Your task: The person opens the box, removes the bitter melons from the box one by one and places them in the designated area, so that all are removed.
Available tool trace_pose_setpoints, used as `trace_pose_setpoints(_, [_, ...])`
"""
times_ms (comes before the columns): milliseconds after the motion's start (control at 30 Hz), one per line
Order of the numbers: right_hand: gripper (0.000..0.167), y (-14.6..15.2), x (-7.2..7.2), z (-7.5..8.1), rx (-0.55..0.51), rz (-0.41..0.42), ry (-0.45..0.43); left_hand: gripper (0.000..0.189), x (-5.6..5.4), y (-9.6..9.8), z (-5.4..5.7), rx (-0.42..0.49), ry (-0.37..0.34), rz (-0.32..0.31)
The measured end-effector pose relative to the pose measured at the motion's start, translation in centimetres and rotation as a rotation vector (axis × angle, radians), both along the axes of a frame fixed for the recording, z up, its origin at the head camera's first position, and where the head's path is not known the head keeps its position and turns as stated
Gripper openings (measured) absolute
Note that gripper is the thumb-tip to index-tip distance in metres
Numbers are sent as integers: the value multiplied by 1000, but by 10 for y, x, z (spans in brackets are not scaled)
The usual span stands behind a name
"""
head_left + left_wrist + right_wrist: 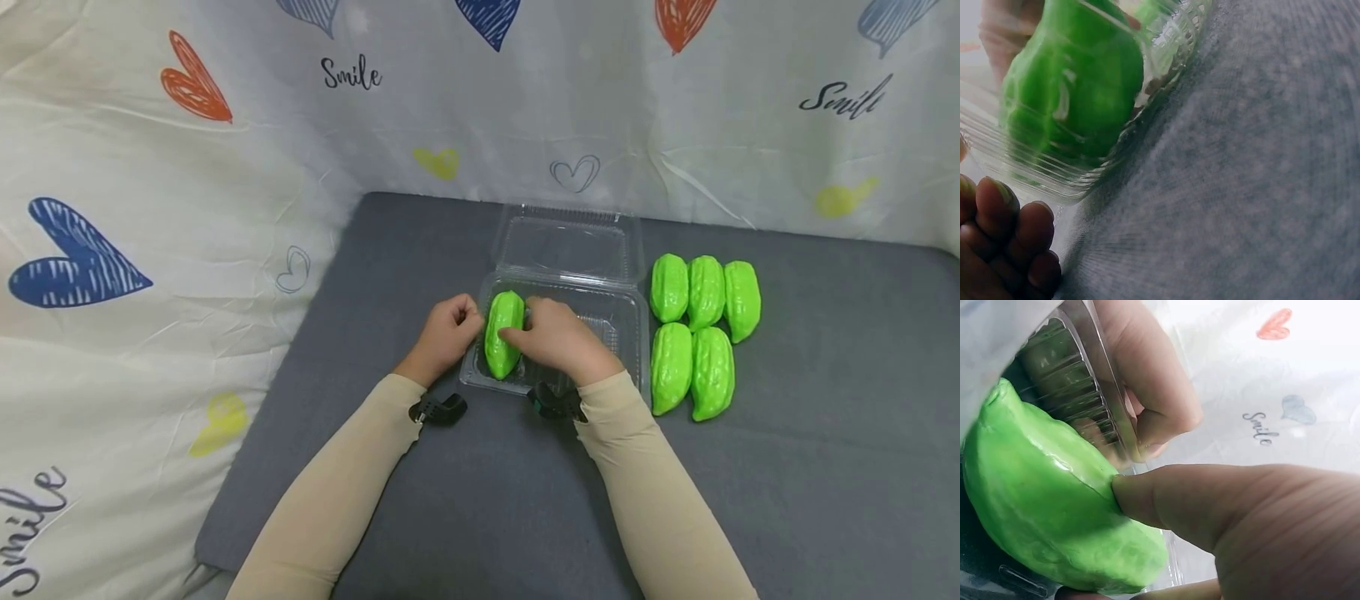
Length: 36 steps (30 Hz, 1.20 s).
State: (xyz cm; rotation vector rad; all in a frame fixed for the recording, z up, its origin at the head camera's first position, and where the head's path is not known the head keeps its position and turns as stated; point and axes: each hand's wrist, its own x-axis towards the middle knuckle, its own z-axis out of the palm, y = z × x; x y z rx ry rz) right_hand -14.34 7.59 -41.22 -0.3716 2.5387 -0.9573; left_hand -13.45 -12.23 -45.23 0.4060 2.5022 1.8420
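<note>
A glossy green ribbed fruit [504, 325], shaped like a star fruit, lies lengthwise at the left side of an open clear plastic clamshell box [555, 387]. My right hand [558, 337] holds this fruit, its thumb [1147, 497] pressed on the ribbed skin and other fingers partly hidden on the far side. At the box's left rim, my left hand [447, 333] has curled fingers and pinches the edge between thumb and finger, as the right wrist view shows. Through the clear wall, the fruit [1072, 94] appears close up in the left wrist view.
Several more green fruits [707, 292] lie in two rows to the right of the box. The hinged lid [570, 246] leans back behind the tray. A grey cloth [825, 433] covers the table; a printed white curtain [495, 108] borders its back and left.
</note>
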Motion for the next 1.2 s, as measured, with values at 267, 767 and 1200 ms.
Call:
trace_pose_setpoints(267, [31,0,1,0,-16,-10,1,27,0,1,1,6,7,-5])
trace_pose_setpoints(767, [31,1,0,3,11,-41,25,28,-1,0,0,2,12,-10])
trace_pose_setpoints(1200, [39,8,-2,3,28,-90,38,20,-16,-5,-32,-28,69,14])
